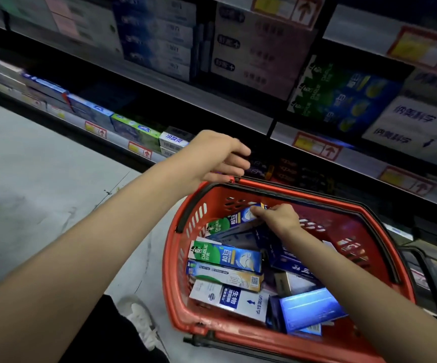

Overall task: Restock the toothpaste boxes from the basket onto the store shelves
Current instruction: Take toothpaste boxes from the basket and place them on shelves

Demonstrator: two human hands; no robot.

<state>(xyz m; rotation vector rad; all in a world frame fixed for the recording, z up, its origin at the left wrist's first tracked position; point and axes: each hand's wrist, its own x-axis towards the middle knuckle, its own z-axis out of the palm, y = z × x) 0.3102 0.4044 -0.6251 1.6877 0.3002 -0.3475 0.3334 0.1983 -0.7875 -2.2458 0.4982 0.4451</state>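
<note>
Cardboard green-and-blue toothpaste box (225,223) leans at the far wall of the red plastic basket (172,263): probably light, stiff and crushable, best held by its end. Right hand (277,218) has its fingers clamped on that end. Left hand (220,155) is curled at the rim, grip unclear. Grey metal shelf edge (364,163) overhangs closely, and the open room is on the near side.

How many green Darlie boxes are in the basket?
2. One box at the far end of the basket, pinched by the right hand; another box flat, nearer. More may be hidden.

Figure: Colours in a shop aisle.
Red basket (167,260) with black handles (317,199); green-and-blue box (225,223); white-and-blue box (227,299); red-and-yellow price tags (317,146).
</note>
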